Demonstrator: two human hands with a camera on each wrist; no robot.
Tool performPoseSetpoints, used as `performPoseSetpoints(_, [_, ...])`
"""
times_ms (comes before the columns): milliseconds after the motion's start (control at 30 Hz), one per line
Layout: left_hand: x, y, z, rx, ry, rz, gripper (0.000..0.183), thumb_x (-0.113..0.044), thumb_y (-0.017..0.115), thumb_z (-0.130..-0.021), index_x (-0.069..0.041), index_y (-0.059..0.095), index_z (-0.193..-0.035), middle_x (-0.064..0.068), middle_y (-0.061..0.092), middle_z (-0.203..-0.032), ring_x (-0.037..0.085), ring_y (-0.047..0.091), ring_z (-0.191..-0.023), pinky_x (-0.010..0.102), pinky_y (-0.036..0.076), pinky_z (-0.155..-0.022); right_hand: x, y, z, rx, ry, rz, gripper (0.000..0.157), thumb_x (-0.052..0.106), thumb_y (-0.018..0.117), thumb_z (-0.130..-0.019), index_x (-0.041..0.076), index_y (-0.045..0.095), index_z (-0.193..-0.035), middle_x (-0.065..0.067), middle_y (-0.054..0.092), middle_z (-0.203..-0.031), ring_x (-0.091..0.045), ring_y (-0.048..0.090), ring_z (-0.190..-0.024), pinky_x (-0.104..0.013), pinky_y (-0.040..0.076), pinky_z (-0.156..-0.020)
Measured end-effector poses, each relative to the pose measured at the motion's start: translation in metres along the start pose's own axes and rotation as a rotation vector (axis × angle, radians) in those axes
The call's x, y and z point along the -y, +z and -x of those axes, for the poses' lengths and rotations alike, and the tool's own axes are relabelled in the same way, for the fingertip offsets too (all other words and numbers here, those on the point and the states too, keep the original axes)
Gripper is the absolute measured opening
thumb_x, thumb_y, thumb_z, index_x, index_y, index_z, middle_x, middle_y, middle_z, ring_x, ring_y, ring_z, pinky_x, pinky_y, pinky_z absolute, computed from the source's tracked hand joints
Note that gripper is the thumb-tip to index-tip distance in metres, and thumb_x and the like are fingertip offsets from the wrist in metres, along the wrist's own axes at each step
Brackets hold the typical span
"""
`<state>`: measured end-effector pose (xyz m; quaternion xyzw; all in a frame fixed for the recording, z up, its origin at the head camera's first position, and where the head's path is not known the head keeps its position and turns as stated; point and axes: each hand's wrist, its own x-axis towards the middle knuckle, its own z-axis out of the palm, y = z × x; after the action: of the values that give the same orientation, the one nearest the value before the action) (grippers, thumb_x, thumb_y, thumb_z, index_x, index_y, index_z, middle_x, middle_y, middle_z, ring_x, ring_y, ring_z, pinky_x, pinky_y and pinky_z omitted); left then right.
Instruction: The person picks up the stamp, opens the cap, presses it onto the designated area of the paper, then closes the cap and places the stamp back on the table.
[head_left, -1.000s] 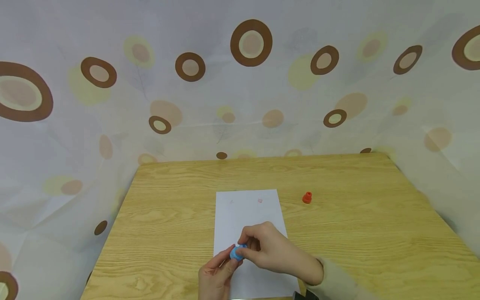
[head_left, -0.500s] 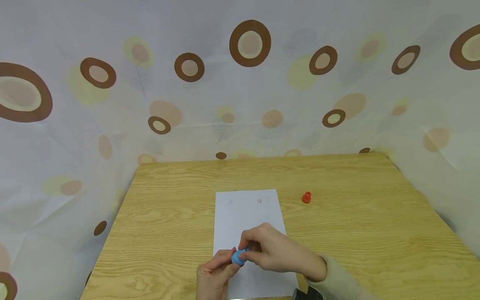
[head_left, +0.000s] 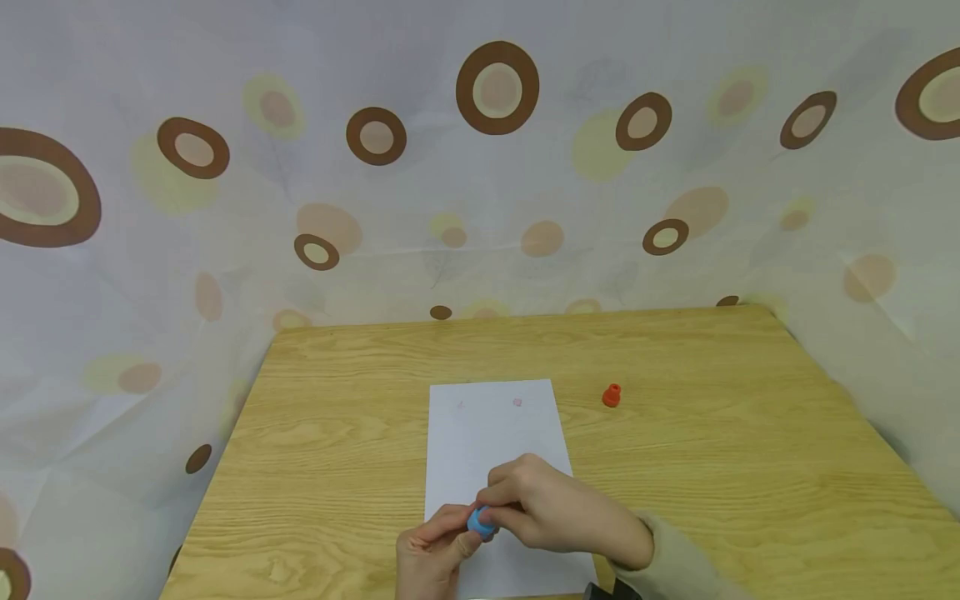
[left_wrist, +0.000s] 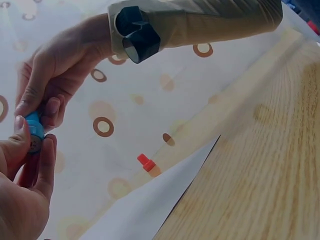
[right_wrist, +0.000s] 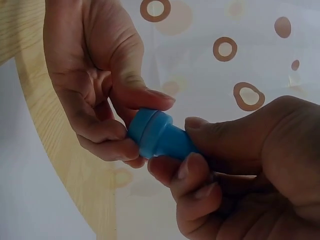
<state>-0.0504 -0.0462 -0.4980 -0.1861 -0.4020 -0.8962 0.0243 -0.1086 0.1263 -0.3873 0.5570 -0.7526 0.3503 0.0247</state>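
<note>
Both hands hold a small blue stamp (right_wrist: pixel 167 137) above a white sheet of paper (head_left: pixel 487 442). My left hand (head_left: pixel 431 554) pinches its wide round end between thumb and fingers. The narrower handle end is gripped by the thumb and curled fingers of my right hand (head_left: pixel 536 504). A thin seam runs round the wide part in the right wrist view. In the left wrist view the stamp (left_wrist: pixel 34 131) tilts, and part of its flat end shows faint marks. Two small marks sit near the paper's far edge, a pinkish one (head_left: pixel 517 402) at the right and a fainter one at the left.
A red stamp-like piece (head_left: pixel 612 396) stands on the wooden table (head_left: pixel 697 433), right of the paper's far corner. A patterned sheet (head_left: pixel 420 192) hangs behind the table and along both sides. A dark device (left_wrist: pixel 137 35) is strapped at the right sleeve's cuff.
Both hands keep hold of the blue stamp and have shifted slightly down toward the person. The right fingers have closed in nearer the left fingertips. The red piece stays put.
</note>
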Motion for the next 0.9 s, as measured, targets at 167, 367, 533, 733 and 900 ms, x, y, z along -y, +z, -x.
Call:
performPoseSetpoints(167, [0.000, 0.002, 0.000, -0.018, 0.010, -0.010, 0.027, 0.016, 0.066, -0.085, 0.006, 0.070, -0.110, 0.008, 0.072, -0.106, 0.019, 0.070, -0.097, 0.029, 0.058, -0.085, -0.002, 0.001, 0.002, -0.006, 0.006, -0.047, 0.022, -0.001, 0.068, -0.090, 0.009, 0.063, -0.071, 0.007, 0.042, -0.062, 0.010, 0.030, -0.061, -0.003, 0.032, -0.053])
performPoseSetpoints(367, [-0.002, 0.004, 0.000, -0.003, 0.048, -0.088, 0.024, 0.014, 0.068, -0.084, 0.013, 0.068, -0.108, 0.008, 0.072, -0.105, 0.022, 0.071, -0.097, 0.033, 0.059, -0.084, -0.005, 0.000, 0.004, 0.015, 0.001, -0.077, 0.020, -0.004, 0.067, -0.091, 0.009, 0.066, -0.075, 0.006, 0.041, -0.063, 0.010, 0.030, -0.061, -0.003, 0.031, -0.052])
performPoseSetpoints(533, [-0.010, 0.006, 0.001, -0.045, -0.034, -0.181, 0.022, 0.010, 0.068, -0.087, 0.016, 0.065, -0.108, 0.010, 0.073, -0.104, 0.024, 0.072, -0.093, 0.036, 0.059, -0.083, -0.005, -0.001, 0.005, -0.010, 0.008, -0.097, 0.018, 0.000, 0.066, -0.093, 0.010, 0.066, -0.079, 0.007, 0.047, -0.065, 0.010, 0.033, -0.062, -0.004, 0.034, -0.053])
performPoseSetpoints(733, [-0.018, 0.010, 0.001, -0.116, -0.193, -0.232, 0.033, 0.005, 0.072, -0.085, 0.016, 0.061, -0.115, 0.009, 0.071, -0.107, 0.020, 0.070, -0.098, 0.033, 0.057, -0.087, -0.001, -0.002, 0.006, -0.046, 0.060, -0.073, 0.009, 0.003, 0.068, -0.092, 0.010, 0.072, -0.089, 0.008, 0.060, -0.074, 0.009, 0.039, -0.062, -0.006, 0.040, -0.053])
performPoseSetpoints(900, [-0.017, 0.014, -0.001, -0.107, -0.177, -0.285, 0.043, 0.008, 0.073, -0.083, 0.022, 0.054, -0.119, 0.011, 0.068, -0.113, 0.019, 0.069, -0.101, 0.032, 0.057, -0.088, 0.001, -0.002, 0.010, -0.072, 0.176, -0.074, 0.005, 0.006, 0.070, -0.092, 0.007, 0.068, -0.096, 0.007, 0.065, -0.076, 0.009, 0.045, -0.060, -0.007, 0.043, -0.052])
